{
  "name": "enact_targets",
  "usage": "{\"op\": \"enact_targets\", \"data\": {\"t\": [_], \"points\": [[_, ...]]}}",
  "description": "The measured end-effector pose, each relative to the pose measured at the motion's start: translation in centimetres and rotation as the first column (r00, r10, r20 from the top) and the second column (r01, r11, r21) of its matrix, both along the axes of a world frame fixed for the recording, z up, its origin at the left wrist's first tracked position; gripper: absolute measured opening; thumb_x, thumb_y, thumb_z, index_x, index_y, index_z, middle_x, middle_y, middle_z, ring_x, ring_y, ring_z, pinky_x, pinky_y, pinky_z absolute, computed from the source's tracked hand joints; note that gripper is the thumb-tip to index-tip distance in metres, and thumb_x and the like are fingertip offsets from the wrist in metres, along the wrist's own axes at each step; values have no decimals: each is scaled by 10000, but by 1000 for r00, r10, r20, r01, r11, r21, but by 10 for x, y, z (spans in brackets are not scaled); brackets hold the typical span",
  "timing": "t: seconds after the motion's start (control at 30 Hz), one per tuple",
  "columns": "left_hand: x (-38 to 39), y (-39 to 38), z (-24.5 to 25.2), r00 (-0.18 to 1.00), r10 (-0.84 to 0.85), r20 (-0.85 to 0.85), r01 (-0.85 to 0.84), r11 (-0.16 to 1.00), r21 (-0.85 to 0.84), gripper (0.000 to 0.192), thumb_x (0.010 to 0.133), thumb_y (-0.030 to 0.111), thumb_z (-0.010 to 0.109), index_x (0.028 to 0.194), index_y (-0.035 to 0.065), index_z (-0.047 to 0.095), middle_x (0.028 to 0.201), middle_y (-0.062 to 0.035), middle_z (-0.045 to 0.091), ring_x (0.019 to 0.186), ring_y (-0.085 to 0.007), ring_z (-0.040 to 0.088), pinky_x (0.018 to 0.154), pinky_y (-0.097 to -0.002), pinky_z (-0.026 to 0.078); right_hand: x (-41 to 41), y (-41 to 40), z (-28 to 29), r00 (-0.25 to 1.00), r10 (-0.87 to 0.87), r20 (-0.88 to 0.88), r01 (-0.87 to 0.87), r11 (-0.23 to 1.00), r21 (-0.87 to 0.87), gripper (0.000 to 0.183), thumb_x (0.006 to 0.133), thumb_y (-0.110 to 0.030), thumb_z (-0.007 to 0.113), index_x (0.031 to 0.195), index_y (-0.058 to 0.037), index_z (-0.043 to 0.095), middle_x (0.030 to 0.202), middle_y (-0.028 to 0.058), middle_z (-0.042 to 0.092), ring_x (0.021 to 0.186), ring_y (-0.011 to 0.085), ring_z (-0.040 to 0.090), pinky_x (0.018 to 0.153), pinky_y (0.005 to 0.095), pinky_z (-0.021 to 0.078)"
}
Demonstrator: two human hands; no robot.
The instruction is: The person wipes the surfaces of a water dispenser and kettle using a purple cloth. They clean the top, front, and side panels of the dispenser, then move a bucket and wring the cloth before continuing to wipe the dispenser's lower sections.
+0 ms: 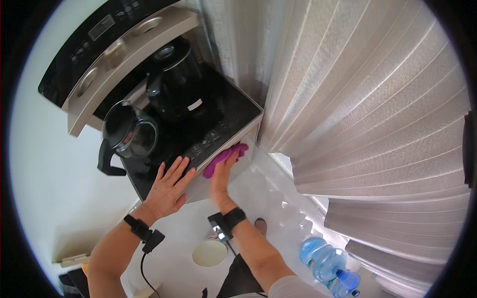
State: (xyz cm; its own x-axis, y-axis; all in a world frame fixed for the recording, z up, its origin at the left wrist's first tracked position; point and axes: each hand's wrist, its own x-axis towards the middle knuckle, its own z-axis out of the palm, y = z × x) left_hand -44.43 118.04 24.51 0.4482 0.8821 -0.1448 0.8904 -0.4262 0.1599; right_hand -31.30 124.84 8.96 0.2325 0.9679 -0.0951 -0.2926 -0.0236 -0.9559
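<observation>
My right hand [222,175] presses a magenta cloth [223,160] to the upper front panel [242,160] of a tea-bar water dispenser, just under its top edge. My left hand [169,190] rests with spread fingers on the near left corner of the dispenser's black glossy top [223,100] and holds nothing. Beyond it, a clear glass jug [145,138] with a dark lid and black handle stands at the left of that top. A dark kettle [177,82] stands at the back, below the overhanging spout head [130,44].
Pleated pale curtains [354,111] hang close along the right. Large blue water bottles [328,260] are on the floor at lower right. A round pale lid or container top [209,253] is below my wrists. Straps with small cabled devices circle both wrists.
</observation>
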Motion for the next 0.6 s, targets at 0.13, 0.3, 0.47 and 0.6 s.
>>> {"op": "enact_targets", "data": {"t": [0.13,0.3,0.47,0.6], "points": [[3,-5,-2,1000,4,8,-4,1000,26,806,702,43,653,1443,130,349,1544,-166,225,1439,-347,191,1111,-586,185,50,81,-45,993,-107,-55,109,993,44,731,1004,-408,356,1494,40,50,1575,192,53,1452,296,62,1174,344,45],[7,-5,-7,999,39,-31,-36,996,83,751,705,45,634,1415,142,407,1532,-146,263,1431,-325,224,1107,-586,190,52,87,-107,899,-253,-358,165,952,-259,573,1029,-416,356,1421,2,344,1409,74,419,1253,178,402,1083,295,294],[6,-6,-5,976,186,115,-199,973,115,755,714,116,648,1422,114,388,1525,-197,244,1423,-379,214,1102,-602,168,-21,-39,-50,996,72,-50,-75,995,-65,753,1007,-366,404,1487,47,-4,1579,173,-15,1453,273,-24,1169,357,-1],[5,-5,-7,982,188,33,-191,976,107,786,733,212,646,1445,79,340,1526,-219,226,1418,-409,204,1090,-622,157,-3,-12,-16,984,36,173,-9,988,-152,756,1004,-396,366,1475,76,8,1553,258,56,1441,348,79,1171,395,43]]}}
